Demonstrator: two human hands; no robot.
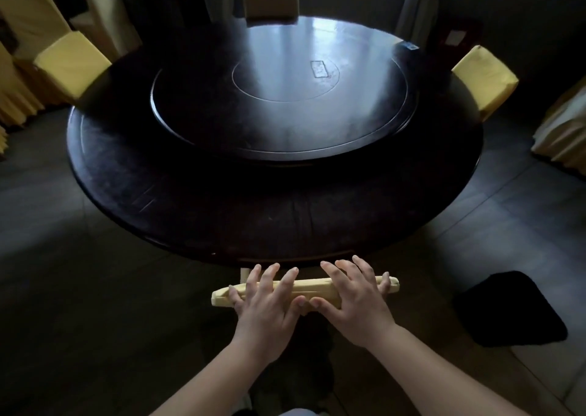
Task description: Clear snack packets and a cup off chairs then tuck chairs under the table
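Observation:
A yellow-covered chair (222,298) stands right in front of me, its back top just short of the near edge of the round dark table (126,178). My left hand (269,301) and my right hand (352,301) both lie flat on the top of that chair back, fingers spread and pointing toward the table. Its seat is hidden beneath the back and the tabletop. Three more yellow chairs stand close against the table: one at the left (71,64), one at the far side (271,3), one at the right (485,79). No snack packets or cup are visible.
A round turntable (196,124) sits on the table's middle, with a small flat label (319,69) on it. A black mat (510,311) lies on the tiled floor to my right. Yellow draped furniture stands at the far left (19,98) and right (564,130).

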